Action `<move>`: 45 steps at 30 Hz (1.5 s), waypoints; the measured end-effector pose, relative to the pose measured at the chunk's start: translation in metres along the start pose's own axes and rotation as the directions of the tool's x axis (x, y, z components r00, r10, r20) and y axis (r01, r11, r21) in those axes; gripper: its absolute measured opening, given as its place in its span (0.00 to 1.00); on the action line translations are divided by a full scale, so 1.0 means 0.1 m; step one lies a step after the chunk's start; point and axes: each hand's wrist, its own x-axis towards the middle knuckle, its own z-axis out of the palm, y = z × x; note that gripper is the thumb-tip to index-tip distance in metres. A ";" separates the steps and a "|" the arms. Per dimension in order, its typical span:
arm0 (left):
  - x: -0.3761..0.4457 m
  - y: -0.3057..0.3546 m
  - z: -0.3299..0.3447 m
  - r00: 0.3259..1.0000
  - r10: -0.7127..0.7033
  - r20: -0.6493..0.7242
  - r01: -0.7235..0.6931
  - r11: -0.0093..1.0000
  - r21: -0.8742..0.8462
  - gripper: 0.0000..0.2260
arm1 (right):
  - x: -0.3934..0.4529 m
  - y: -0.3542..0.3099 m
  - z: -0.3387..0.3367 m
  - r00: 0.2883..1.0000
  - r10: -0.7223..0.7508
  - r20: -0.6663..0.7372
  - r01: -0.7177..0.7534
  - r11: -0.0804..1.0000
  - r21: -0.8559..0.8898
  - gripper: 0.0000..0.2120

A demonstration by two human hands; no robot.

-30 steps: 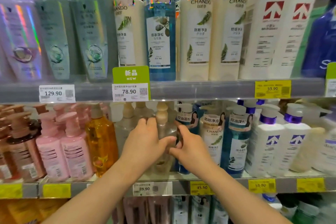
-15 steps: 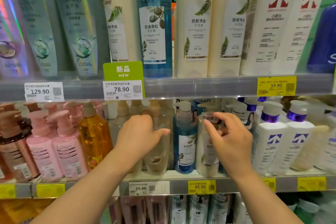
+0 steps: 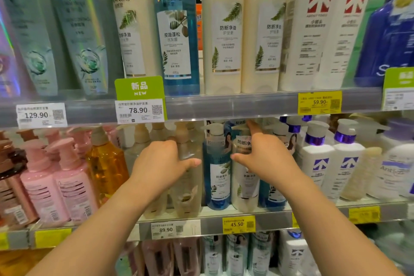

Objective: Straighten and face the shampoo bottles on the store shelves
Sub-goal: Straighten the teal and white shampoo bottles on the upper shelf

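Left hand (image 3: 161,163) grips the clear bottle (image 3: 188,177) at the shelf (image 3: 224,215) front edge; right hand (image 3: 266,159), fingers curled, turns the cream bottle (image 3: 245,188) label-forward.

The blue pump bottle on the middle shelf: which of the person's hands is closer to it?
Right. The right hand reaches the cream bottle beside the blue pump bottle; the left hand grips a clear bottle on its other side.
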 end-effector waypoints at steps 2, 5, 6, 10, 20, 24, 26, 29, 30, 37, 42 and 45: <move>-0.03 0.00 0.00 1.000 0.008 -0.005 -0.008 1.000 0.011 0.25 | -0.01 -0.03 0.01 1.000 -0.013 -0.001 0.013 0.999 -0.037 0.36; -0.07 -0.03 0.01 0.999 0.042 -0.021 -0.041 0.998 0.046 0.24 | -0.07 -0.03 0.05 0.998 0.019 -0.067 -0.021 0.999 -0.030 0.43; -0.09 -0.03 0.00 0.998 0.055 -0.029 -0.053 0.997 0.059 0.23 | -0.10 -0.02 0.05 0.994 0.045 -0.103 -0.045 0.999 0.003 0.44; -0.23 -0.01 -0.05 0.996 0.062 -0.067 -0.056 0.994 0.091 0.20 | -0.29 -0.02 0.09 0.976 0.077 -0.203 -0.065 0.996 0.065 0.33; -0.36 0.18 -0.44 0.854 0.311 -0.416 -0.379 0.921 -0.090 0.12 | -0.55 -0.05 0.14 0.989 0.121 -0.087 -0.106 0.981 0.165 0.41; -0.27 0.32 -0.59 0.826 0.339 -0.450 -0.441 0.886 -0.142 0.12 | -0.63 -0.03 0.10 0.989 0.120 -0.081 -0.097 0.964 0.246 0.42; -0.23 0.40 -0.63 0.802 0.359 -0.477 -0.475 0.868 -0.146 0.12 | -0.66 0.01 0.09 0.991 0.118 -0.064 -0.095 0.953 0.288 0.39; -0.19 0.52 -0.68 0.801 0.354 -0.482 -0.479 0.863 -0.163 0.11 | -0.70 0.10 0.02 0.989 0.120 -0.090 -0.078 0.923 0.377 0.34; -0.18 0.56 -0.69 0.803 0.349 -0.483 -0.476 0.863 -0.168 0.10 | -0.71 0.13 -0.04 0.989 0.115 -0.095 -0.068 0.914 0.400 0.32; 0.02 0.71 -1.08 0.781 0.257 -0.569 -0.395 0.909 -0.132 0.12 | -0.62 0.18 -0.69 0.995 0.008 -0.104 0.049 0.842 0.537 0.32; 0.37 0.66 -1.69 0.744 0.044 -0.667 -0.215 0.961 -0.176 0.23 | -0.40 0.00 -1.41 0.990 -0.122 -0.070 0.137 0.730 0.670 0.26; 0.59 0.63 -1.94 0.755 -0.046 -0.654 -0.083 0.983 -0.165 0.37 | -0.22 -0.18 -1.74 0.975 -0.192 -0.114 0.213 0.645 0.734 0.24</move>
